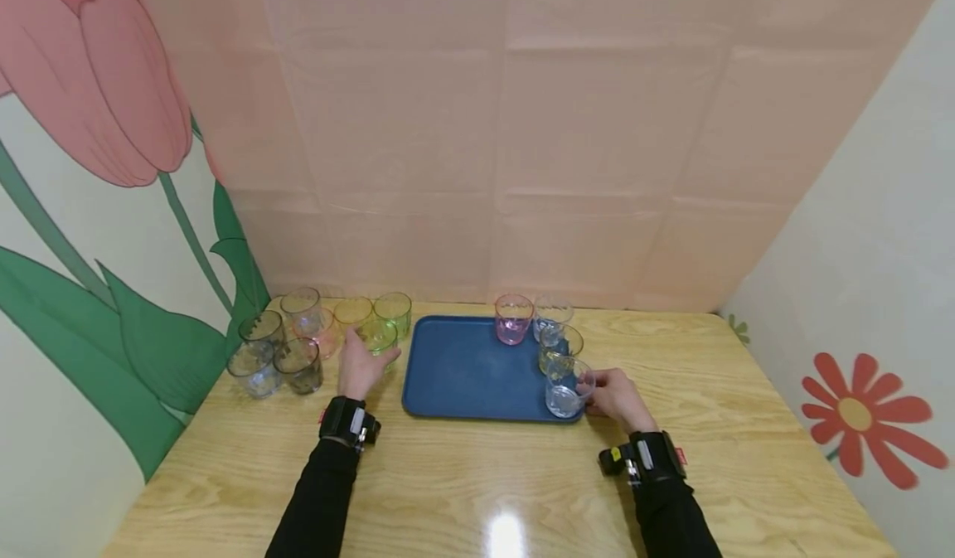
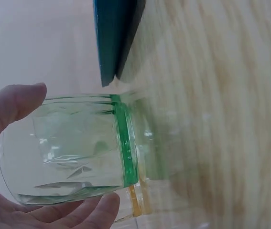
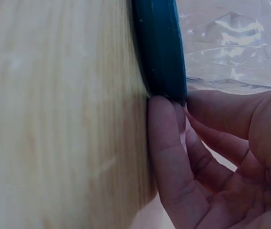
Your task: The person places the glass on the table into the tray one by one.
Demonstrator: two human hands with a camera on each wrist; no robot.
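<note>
In the head view my left hand (image 1: 361, 367) is at a green glass (image 1: 378, 338) left of the tray. The left wrist view shows its thumb on one side of this green glass (image 2: 82, 148) and its fingers round the other. The glass base is at the table surface. My right hand (image 1: 615, 396) is at the near right corner of a blue tray (image 1: 470, 367). Thumb and forefinger pinch the tray's edge (image 3: 164, 52) in the right wrist view. Beside that hand a clear glass (image 1: 569, 388) stands on the tray.
A pink glass (image 1: 513, 319), another clear glass (image 1: 552, 317) and a yellowish glass (image 1: 559, 349) stand along the tray's right part. Left of my left hand are grey glasses (image 1: 299, 366), a bluish one (image 1: 256, 371), an orange one (image 1: 325, 334) and a yellow one (image 1: 352, 312). Another green glass (image 1: 393, 312) stands behind.
</note>
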